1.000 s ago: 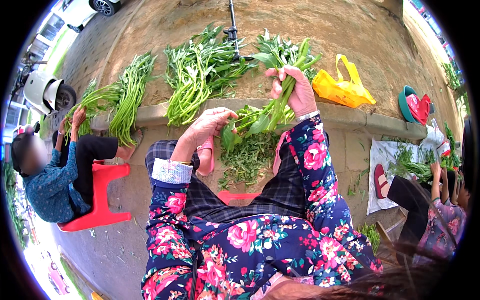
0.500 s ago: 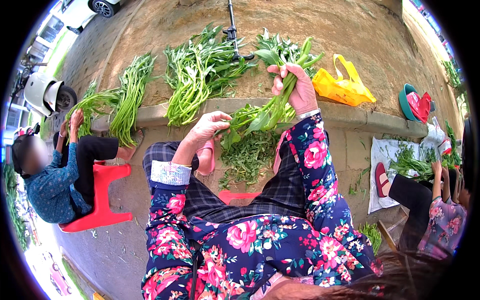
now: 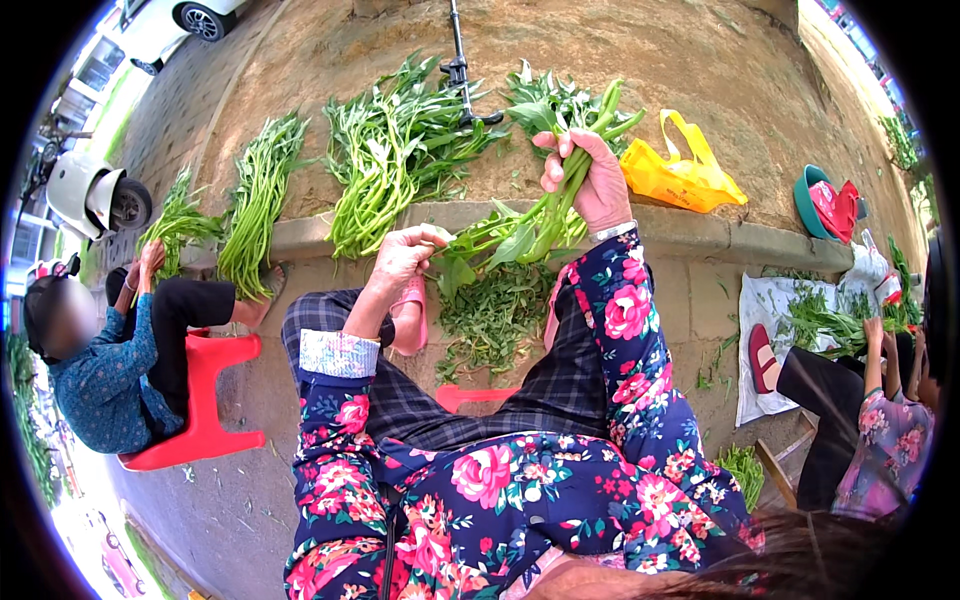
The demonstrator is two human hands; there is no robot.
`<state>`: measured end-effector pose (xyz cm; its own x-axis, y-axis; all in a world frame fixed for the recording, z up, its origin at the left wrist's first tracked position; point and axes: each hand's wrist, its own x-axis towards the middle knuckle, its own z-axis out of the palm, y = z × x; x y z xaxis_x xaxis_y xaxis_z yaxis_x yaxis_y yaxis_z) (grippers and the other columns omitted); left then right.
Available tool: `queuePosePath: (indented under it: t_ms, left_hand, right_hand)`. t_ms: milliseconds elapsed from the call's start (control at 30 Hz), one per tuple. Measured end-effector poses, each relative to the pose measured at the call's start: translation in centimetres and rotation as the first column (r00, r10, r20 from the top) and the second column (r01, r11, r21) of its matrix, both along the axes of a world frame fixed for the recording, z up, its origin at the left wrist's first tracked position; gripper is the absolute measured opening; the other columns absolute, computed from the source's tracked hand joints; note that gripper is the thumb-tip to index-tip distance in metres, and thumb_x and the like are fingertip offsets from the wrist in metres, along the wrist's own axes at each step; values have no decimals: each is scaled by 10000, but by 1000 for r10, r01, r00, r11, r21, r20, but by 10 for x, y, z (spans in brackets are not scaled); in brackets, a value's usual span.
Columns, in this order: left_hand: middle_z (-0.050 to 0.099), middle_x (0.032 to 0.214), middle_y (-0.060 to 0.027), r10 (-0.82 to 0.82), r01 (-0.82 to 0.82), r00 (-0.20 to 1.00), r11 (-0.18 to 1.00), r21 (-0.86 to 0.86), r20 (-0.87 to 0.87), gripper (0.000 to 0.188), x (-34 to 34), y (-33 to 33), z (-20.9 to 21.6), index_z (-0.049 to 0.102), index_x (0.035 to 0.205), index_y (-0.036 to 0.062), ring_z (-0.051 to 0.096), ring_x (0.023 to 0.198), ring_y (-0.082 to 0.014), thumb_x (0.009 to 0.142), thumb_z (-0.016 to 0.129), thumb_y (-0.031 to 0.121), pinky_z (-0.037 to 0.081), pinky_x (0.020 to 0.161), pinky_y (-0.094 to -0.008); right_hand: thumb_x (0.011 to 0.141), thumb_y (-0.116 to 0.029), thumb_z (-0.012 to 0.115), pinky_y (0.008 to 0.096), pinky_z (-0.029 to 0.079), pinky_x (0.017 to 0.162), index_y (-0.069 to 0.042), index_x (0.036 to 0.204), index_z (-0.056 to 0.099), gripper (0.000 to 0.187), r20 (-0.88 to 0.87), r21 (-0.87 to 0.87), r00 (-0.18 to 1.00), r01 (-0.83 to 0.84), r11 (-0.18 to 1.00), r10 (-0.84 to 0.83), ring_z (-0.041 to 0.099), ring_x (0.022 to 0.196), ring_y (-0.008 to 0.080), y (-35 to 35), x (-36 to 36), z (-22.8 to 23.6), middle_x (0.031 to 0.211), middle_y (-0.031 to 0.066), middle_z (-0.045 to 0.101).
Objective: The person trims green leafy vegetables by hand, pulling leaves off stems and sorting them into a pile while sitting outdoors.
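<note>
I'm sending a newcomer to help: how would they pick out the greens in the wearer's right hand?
Find the concrete curb, then the yellow bag beside it. Just left of the bag, the right hand grips the bunch of leafy stems; unlike the nearby piles, it's held off the ground.

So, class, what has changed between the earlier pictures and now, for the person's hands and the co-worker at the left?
The left hand has shifted slightly left, its fingertips near the leafy end of the green bunch; whether it let go of anything is unclear. The co-worker's hands have dropped a little, and the greens there no longer stretch across the neighbouring pile. The right hand still grips the bunch.
</note>
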<state>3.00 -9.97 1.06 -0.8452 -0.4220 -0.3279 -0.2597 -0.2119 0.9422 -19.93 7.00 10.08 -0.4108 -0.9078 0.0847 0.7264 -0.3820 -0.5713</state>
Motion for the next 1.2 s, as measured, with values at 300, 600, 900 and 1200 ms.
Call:
queuePosePath:
  t_ms: [300, 600, 900, 1200]
  left_hand:
    - [620, 776, -12, -15, 20, 999, 990, 143, -33, 188, 9, 11, 32, 630, 976, -2, 511, 587, -41, 811, 538, -4, 434, 548, -157]
    - [626, 747, -51, 162, -142, 983, 967, 214, -81, 178, 6, 2, 16, 608, 997, -1, 541, 573, -62, 840, 524, -1, 462, 527, -177]
    - [586, 665, -22, 164, -156, 986, 968, -196, 24, 131, 5, 0, 3, 609, 934, 23, 521, 512, -57, 856, 504, 31, 444, 479, -194]
    - [546, 623, -51, -25, -55, 996, 585, -809, -85, 212, 4, 4, -11, 607, 939, 37, 503, 547, -123, 813, 439, 6, 411, 519, -261]
  right_hand:
    - [838, -212, 534, 342, 444, 571, -22, 734, 539, 217, 11, -10, 998, 67, 998, -67, 533, 605, 181, 1, -8, -5, 984, 169, 596]
    - [826, -190, 553, 344, 442, 580, -20, 735, 554, 192, 62, -15, 996, 70, 997, -69, 527, 613, 183, -1, -12, -8, 970, 175, 606]
    - [825, -177, 557, 375, 477, 585, -5, 728, 563, 197, 144, -24, 987, 79, 997, -75, 566, 639, 226, -4, -15, -12, 963, 196, 604]
    - [820, -170, 563, 380, 479, 585, -2, 730, 565, 191, 160, -8, 982, 99, 995, -96, 572, 641, 230, -5, -16, -14, 960, 209, 604]
